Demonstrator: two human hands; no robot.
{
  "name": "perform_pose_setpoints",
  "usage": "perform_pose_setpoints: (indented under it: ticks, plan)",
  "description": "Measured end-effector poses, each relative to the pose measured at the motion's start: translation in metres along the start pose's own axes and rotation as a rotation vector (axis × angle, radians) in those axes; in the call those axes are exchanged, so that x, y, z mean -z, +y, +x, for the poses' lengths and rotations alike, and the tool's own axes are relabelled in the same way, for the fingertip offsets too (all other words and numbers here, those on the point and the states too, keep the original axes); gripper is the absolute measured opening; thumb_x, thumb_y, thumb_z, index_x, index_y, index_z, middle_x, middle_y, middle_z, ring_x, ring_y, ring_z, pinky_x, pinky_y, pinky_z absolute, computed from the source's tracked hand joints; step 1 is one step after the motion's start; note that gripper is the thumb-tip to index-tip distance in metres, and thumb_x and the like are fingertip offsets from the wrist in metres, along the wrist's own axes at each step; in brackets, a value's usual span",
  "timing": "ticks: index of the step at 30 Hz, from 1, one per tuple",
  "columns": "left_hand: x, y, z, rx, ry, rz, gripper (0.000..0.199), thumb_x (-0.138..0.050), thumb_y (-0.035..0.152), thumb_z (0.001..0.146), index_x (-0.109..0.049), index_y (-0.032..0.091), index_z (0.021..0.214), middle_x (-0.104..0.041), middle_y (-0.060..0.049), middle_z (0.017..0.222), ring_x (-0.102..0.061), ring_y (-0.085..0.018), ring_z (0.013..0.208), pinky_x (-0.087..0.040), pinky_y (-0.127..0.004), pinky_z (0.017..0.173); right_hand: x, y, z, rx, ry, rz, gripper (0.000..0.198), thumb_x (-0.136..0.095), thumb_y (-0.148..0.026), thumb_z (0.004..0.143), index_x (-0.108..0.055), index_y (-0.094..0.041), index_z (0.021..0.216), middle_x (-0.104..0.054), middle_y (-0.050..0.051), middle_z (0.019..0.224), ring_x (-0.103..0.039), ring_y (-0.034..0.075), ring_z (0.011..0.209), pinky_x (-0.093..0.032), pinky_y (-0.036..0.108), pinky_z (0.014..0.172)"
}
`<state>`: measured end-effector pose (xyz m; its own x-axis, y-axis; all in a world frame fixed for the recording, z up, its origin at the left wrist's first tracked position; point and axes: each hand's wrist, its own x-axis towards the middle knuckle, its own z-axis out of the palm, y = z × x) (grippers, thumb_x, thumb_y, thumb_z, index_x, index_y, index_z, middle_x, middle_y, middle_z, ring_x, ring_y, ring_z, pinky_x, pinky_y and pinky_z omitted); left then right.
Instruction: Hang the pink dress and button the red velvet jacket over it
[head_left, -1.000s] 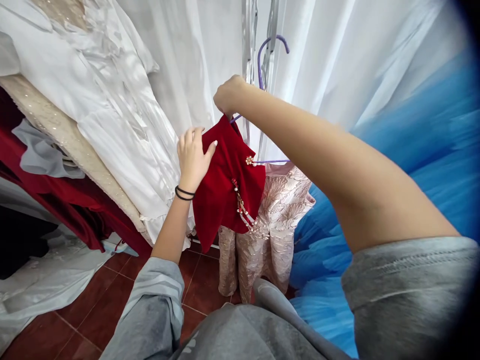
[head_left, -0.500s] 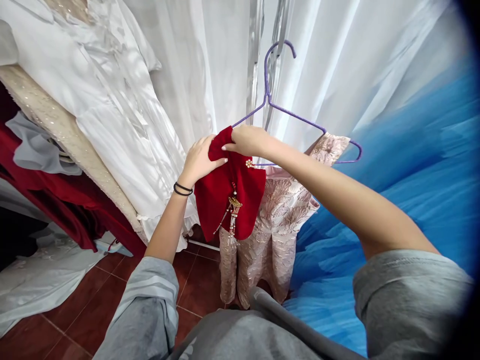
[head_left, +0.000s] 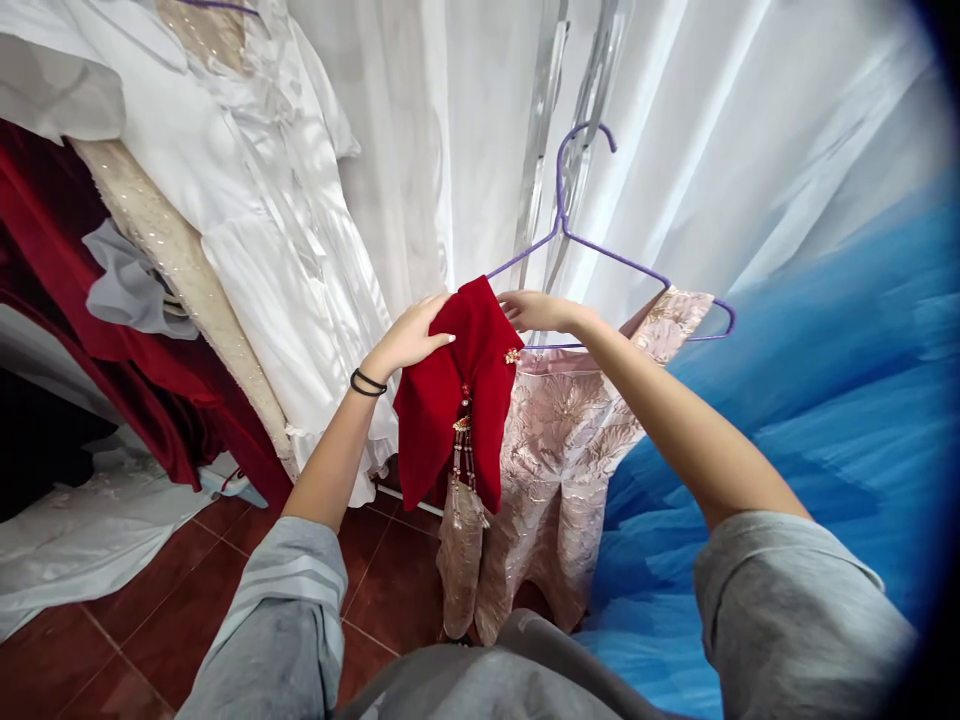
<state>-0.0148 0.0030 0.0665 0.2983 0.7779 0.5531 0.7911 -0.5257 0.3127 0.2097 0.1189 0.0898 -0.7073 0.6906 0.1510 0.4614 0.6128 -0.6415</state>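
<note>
A short red velvet garment (head_left: 465, 370) with a small gold flower ornament (head_left: 512, 356) and a beaded tassel (head_left: 463, 440) hangs over the left shoulder of a purple hanger (head_left: 561, 220). My left hand (head_left: 412, 335) grips its left side, thumb in front and the other fingers behind the cloth. Close to the garment's upper right edge is my right hand (head_left: 544, 310), fingers loosely stretched and apart; their tips are partly hard to make out. A pink brocade dress (head_left: 562, 420) hangs from the same hanger, its strap over the right shoulder.
White dresses (head_left: 262, 220) and a beige sequined one (head_left: 150, 230) hang at left, with dark red fabric (head_left: 165, 370) beside them. Blue tulle (head_left: 712, 460) fills the right side. Behind the hanger are a metal rail (head_left: 540, 150) and white curtains (head_left: 480, 120). The floor has red tiles (head_left: 180, 600).
My right hand has let go of the red velvet's top and moved right to its edge. The red garment's folds and tassel have shifted. The view has moved slightly left and up.
</note>
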Motion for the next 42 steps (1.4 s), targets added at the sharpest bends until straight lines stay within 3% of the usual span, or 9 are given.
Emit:
perform_pose_setpoints:
  ticks: [4, 7, 12, 18, 23, 29, 34, 36, 42]
  plan:
    - [0.004, 0.001, -0.002, -0.032, -0.035, -0.024, 0.057, -0.059, 0.029, 0.083, -0.051, 0.015, 0.138, -0.056, -0.014, 0.141, -0.052, -0.03, 0.131, -0.038, -0.049, 0.115, -0.02, -0.004, 0.019, 0.188, -0.429, 0.267, 0.042, -0.081, -0.015, 0.065, -0.069, -0.014, 0.105, -0.074, 0.009, 0.105, -0.068, 0.026, 0.101, -0.059, 0.039, 0.093]
    - [0.005, -0.002, -0.003, -0.048, -0.039, -0.044, 0.057, -0.059, 0.031, 0.084, -0.05, 0.015, 0.139, -0.053, -0.015, 0.145, -0.048, -0.031, 0.135, -0.035, -0.05, 0.117, -0.027, -0.007, 0.02, 0.2, -0.518, 0.514, 0.046, -0.085, -0.021, 0.064, -0.067, -0.012, 0.106, -0.075, 0.01, 0.101, -0.071, 0.02, 0.088, -0.062, 0.033, 0.082]
    - [-0.003, -0.013, 0.0, 0.027, 0.042, -0.035, 0.071, -0.063, 0.03, 0.081, -0.04, 0.02, 0.148, -0.047, -0.014, 0.15, -0.041, -0.032, 0.141, -0.029, -0.052, 0.121, -0.035, -0.015, 0.015, 0.05, -0.096, 0.721, 0.015, -0.07, -0.012, 0.076, -0.067, -0.012, 0.091, -0.072, 0.002, 0.071, -0.064, 0.012, 0.061, -0.055, 0.022, 0.06]
    - [-0.043, -0.015, -0.035, 0.262, 0.452, -0.123, 0.091, -0.069, 0.047, 0.082, -0.019, 0.025, 0.155, -0.031, -0.018, 0.158, -0.038, -0.027, 0.144, -0.036, -0.044, 0.118, -0.046, -0.027, 0.008, 0.035, 0.503, 0.94, 0.016, -0.047, -0.009, 0.083, -0.062, -0.014, 0.088, -0.064, 0.0, 0.065, -0.056, 0.011, 0.054, -0.045, 0.022, 0.053]
    - [-0.056, -0.014, -0.065, 0.367, 0.597, -0.214, 0.06, -0.061, 0.043, 0.087, -0.047, 0.018, 0.14, -0.054, -0.016, 0.143, -0.052, -0.024, 0.133, -0.041, -0.042, 0.115, -0.051, -0.029, 0.005, 0.097, 0.617, 0.875, 0.02, -0.046, -0.015, 0.082, -0.061, -0.015, 0.096, -0.069, 0.005, 0.083, -0.063, 0.014, 0.072, -0.051, 0.025, 0.067]
    - [0.014, -0.019, -0.027, 0.366, 0.738, -0.095, 0.026, -0.049, 0.034, 0.087, -0.069, 0.017, 0.089, -0.07, -0.003, 0.087, -0.064, -0.019, 0.092, -0.053, -0.028, 0.087, -0.041, -0.02, 0.002, 0.25, 0.794, 0.577, 0.026, -0.044, -0.017, 0.08, -0.067, -0.016, 0.093, -0.072, 0.006, 0.094, -0.064, 0.018, 0.088, -0.05, 0.029, 0.08]
    - [0.047, -0.025, -0.017, 0.475, 0.282, -0.297, 0.026, -0.063, 0.042, 0.073, -0.066, 0.017, 0.068, -0.06, -0.001, 0.064, -0.056, -0.017, 0.069, -0.045, -0.024, 0.059, -0.011, 0.005, -0.022, 0.293, 0.72, 0.046, 0.015, -0.058, -0.025, 0.079, -0.07, -0.015, 0.079, -0.065, 0.003, 0.071, -0.055, 0.016, 0.07, -0.043, 0.031, 0.074]
    - [0.05, -0.019, -0.028, 0.491, 0.234, -0.369, 0.027, -0.068, 0.044, 0.066, -0.067, 0.017, 0.067, -0.06, 0.0, 0.062, -0.055, -0.016, 0.064, -0.041, -0.024, 0.055, -0.002, 0.009, -0.032, 0.252, 0.689, -0.029, 0.018, -0.065, -0.031, 0.077, -0.066, -0.015, 0.07, -0.056, 0.0, 0.059, -0.046, 0.013, 0.06, -0.038, 0.029, 0.066]
    - [0.051, 0.033, -0.048, 0.345, 0.665, -0.453, 0.019, -0.069, 0.036, 0.061, -0.059, 0.021, 0.056, -0.051, 0.002, 0.055, -0.044, -0.012, 0.056, -0.037, -0.025, 0.053, 0.0, -0.01, -0.039, 0.24, 0.787, 0.075, 0.026, -0.056, -0.031, 0.08, -0.051, -0.017, 0.058, -0.045, -0.002, 0.057, -0.039, 0.011, 0.06, -0.03, 0.027, 0.061]
